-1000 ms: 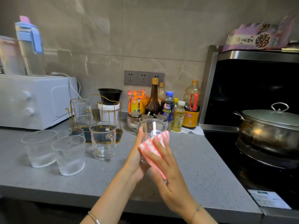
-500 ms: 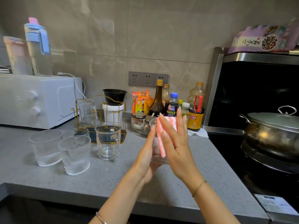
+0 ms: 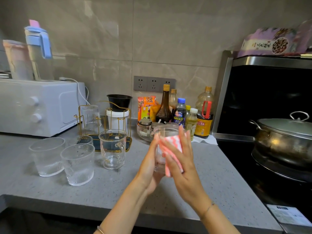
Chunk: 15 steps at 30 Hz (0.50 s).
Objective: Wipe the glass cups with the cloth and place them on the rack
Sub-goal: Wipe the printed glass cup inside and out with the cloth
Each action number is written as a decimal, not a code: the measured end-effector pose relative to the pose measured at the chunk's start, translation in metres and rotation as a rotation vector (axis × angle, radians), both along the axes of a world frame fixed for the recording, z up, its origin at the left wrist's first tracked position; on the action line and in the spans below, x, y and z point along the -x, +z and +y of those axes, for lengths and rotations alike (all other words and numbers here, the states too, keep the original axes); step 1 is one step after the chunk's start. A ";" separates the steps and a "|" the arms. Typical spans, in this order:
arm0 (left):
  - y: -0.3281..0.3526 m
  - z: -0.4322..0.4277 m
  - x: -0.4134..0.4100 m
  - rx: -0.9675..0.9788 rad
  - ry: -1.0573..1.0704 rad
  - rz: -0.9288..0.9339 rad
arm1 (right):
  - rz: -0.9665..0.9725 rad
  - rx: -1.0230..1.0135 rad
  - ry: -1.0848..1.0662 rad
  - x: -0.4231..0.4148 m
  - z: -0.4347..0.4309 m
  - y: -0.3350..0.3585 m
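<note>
I hold a clear glass cup (image 3: 166, 132) upright above the grey counter (image 3: 118, 186). My left hand (image 3: 148, 168) cups it from the left and below. My right hand (image 3: 181, 163) presses a pink-and-white striped cloth (image 3: 172, 142) flat against the cup's right side, fingers straight. The gold wire rack (image 3: 104, 119) stands at the back left with one glass (image 3: 91, 117) upside down on it. Three more glasses wait on the counter: a handled mug (image 3: 113, 149), a ribbed cup (image 3: 78, 163) and a wide cup (image 3: 47, 156).
A white microwave (image 3: 38, 105) sits at the far left with jugs on top. Sauce bottles (image 3: 185, 112) and jars crowd the back wall behind the cup. A steel pot (image 3: 285, 137) stands on the black stove at the right.
The cup and cloth have stayed at about the same spot above the counter. My right hand has slid the cloth down and round the cup's side.
</note>
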<state>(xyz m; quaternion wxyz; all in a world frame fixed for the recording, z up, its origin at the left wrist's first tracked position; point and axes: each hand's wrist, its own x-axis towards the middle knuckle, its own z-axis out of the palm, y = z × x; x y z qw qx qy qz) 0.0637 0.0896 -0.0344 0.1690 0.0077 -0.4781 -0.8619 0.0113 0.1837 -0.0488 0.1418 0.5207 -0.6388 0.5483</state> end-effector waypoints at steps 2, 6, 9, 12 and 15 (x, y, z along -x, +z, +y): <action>0.000 0.001 -0.002 0.029 -0.021 -0.040 | -0.019 0.008 -0.019 0.010 0.001 0.011; 0.005 0.002 -0.002 0.025 -0.044 0.002 | -0.012 -0.005 -0.024 0.012 -0.001 0.019; 0.009 0.002 0.003 0.014 -0.017 0.035 | 0.053 -0.003 -0.012 0.003 -0.001 0.013; 0.010 -0.001 0.005 -0.061 -0.002 0.060 | 0.079 -0.052 0.017 -0.007 0.000 0.000; 0.010 -0.003 0.007 -0.144 -0.031 0.078 | 0.118 -0.078 -0.003 -0.009 0.002 -0.009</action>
